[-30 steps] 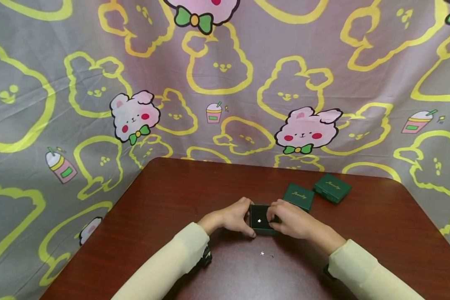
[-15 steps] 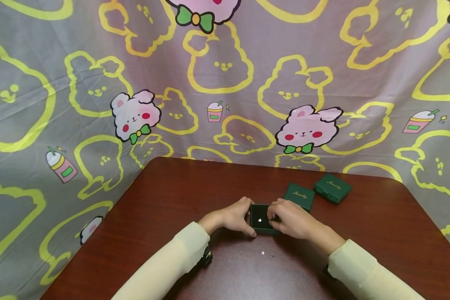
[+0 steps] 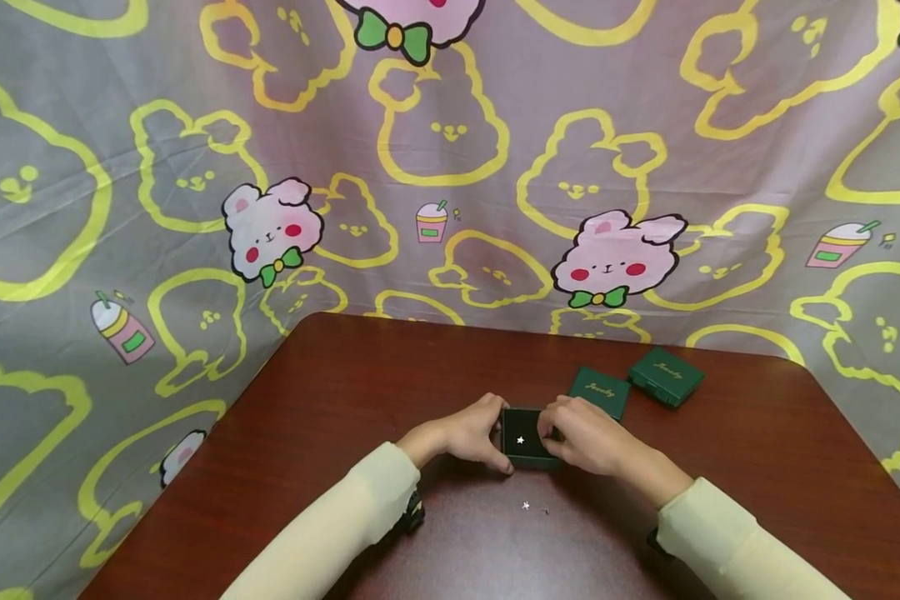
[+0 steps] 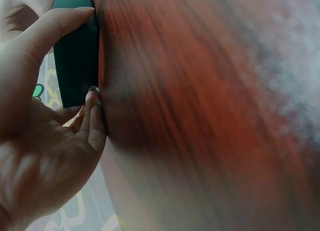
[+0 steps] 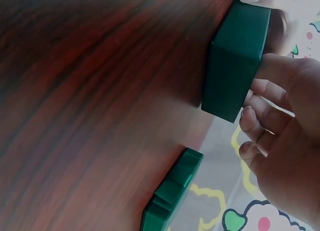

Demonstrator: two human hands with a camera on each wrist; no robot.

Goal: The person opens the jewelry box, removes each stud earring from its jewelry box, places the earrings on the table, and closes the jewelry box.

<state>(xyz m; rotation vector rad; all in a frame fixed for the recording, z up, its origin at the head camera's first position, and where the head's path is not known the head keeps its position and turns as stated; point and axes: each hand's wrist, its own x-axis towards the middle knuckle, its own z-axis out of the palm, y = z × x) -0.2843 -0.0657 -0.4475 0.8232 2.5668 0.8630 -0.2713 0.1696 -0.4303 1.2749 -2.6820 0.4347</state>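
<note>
A dark green jewelry box (image 3: 534,462) with a black insert (image 3: 521,422) sits on the table, its top uncovered. My left hand (image 3: 468,433) grips its left end, thumb on the front wall and fingers behind. A small silver star (image 3: 520,440) lies on the insert. My right hand (image 3: 588,437) is over the right part of the box, fingertips bent together at the insert; whatever they might pinch is hidden. In the right wrist view, the box's green wall (image 5: 232,66) hides the thumb and fingertips. Another silver star (image 3: 526,505) and a tiny metal piece (image 3: 545,511) lie in front.
Behind the right hand lies a green lid or box (image 3: 602,392) lettered in gold, partly covered by that hand. A second green box (image 3: 666,377), shut, lies farther right. Patterned cloth (image 3: 487,150) hangs behind the brown table (image 3: 390,367).
My right fingertips have shifted very slightly to the right over the insert. The left hand keeps its grip, and the box and loose pieces stay in place.
</note>
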